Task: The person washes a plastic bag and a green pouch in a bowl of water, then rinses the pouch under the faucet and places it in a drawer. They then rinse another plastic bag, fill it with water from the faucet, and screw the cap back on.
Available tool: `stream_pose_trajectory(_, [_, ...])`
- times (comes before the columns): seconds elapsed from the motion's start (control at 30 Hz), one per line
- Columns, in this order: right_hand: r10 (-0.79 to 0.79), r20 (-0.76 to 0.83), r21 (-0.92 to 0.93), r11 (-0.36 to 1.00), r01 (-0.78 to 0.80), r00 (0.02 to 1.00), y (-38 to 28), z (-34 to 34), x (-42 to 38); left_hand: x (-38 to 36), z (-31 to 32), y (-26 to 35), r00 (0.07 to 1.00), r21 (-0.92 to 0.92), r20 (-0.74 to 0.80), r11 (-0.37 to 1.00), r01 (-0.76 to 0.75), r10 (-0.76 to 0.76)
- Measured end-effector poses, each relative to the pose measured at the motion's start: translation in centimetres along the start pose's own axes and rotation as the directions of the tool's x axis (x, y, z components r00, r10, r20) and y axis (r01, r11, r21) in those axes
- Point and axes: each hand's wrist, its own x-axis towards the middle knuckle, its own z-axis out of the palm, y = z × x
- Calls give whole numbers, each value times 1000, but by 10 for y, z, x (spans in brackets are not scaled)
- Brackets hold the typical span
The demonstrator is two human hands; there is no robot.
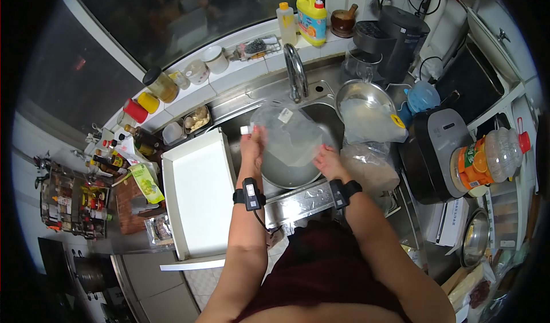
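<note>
A see-through plastic bag, bearing a small white label, is spread between my two hands above the sink. My left hand is closed at the bag's left edge; a small white piece shows by its fingertips, too small to name. At the lower right edge, my right hand pinches the plastic. Under the bag, a round metal basin sits in the sink, partly hidden. The faucet rises just behind the bag.
A white drawer-like tray lies left of the sink. To the right are a metal bowl with plastic in it, another plastic bag and a black cooker. Bottles and jars line the windowsill.
</note>
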Motion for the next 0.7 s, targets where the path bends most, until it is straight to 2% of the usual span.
stream_pose_trajectory(0.03, [6, -6, 13, 1000, -6, 1000, 5, 2, 0, 3, -3, 2, 998, 22, -21, 998, -56, 56])
stream_pose_trajectory(0.07, [-16, 90, -5, 1000, 17, 996, 13, 8, 1, 7, -14, 14, 998, 87, -13, 994, -64, 65])
stream_pose_trajectory(0.1, [-6, 122, 23, 1000, 3, 993, 11, 15, 2, 4, -12, 27, 987, 90, -44, 984, -153, 157])
stream_pose_trajectory(0.17, [21, 188, 86, 996, -38, 982, 5, 33, 1, 9, -12, 33, 969, 70, -57, 969, -238, 242])
stream_pose_trajectory(0.23, [3, 144, 99, 995, -17, 990, -3, 17, 7, 2, -3, 33, 993, 188, 14, 975, -120, 119])
stream_pose_trajectory(0.27, [6, 122, 130, 991, -22, 993, -2, 6, 17, 2, 6, 24, 995, 235, 16, 967, -96, 95])
stream_pose_trajectory(0.3, [12, 96, 161, 987, -27, 995, -3, 4, 17, -1, 14, 20, 991, 205, 94, 973, -108, 91])
stream_pose_trajectory(0.33, [-50, 126, 212, 977, 22, 991, 4, 9, 18, -1, 21, 20, 984, 154, 26, 972, -176, 174])
stream_pose_trajectory(0.37, [-36, 162, 204, 979, 3, 986, 9, 13, 21, 0, 28, 20, 967, 110, -43, 963, -246, 252])
stream_pose_trajectory(0.43, [-5, 232, 186, 982, -39, 973, 4, 36, 8, 5, 7, 40, 974, 157, -4, 962, -223, 226])
stream_pose_trajectory(0.47, [2, 213, 151, 988, -35, 977, 6, 40, 12, 8, 3, 41, 968, 83, -34, 966, -244, 248])
stream_pose_trajectory(0.57, [47, 121, 91, 994, -59, 992, 5, 18, 11, 15, -4, 34, 987, 253, 18, 954, -159, 160])
stream_pose_trajectory(0.6, [87, 80, 102, 990, -95, 993, 4, 17, 10, 15, -2, 29, 992, 258, 38, 958, -128, 122])
stream_pose_trajectory(0.7, [53, 118, 107, 992, -66, 992, 12, 30, 11, 14, -2, 30, 973, 124, -5, 966, -228, 230])
